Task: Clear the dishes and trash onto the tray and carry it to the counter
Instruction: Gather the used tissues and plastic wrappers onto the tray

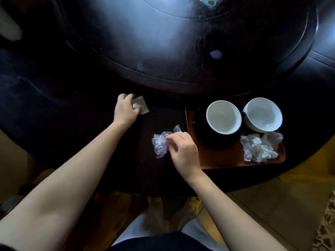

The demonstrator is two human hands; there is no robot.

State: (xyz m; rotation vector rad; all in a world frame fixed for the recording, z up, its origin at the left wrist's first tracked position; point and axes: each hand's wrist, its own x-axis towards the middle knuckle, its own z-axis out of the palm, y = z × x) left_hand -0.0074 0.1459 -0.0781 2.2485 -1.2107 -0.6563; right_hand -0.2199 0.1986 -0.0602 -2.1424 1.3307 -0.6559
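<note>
A crumpled clear plastic wrapper is pinched by the fingers of the right hand on the dark desk, just left of the tray; a small flat packet is gripped under the curled fingers of the left hand, farther out on the desk. The brown tray lies to the right, near the desk edge; on it are seen two white bowls, the left one resting on a black dish, and crumpled white tissues at its near right corner.
</note>
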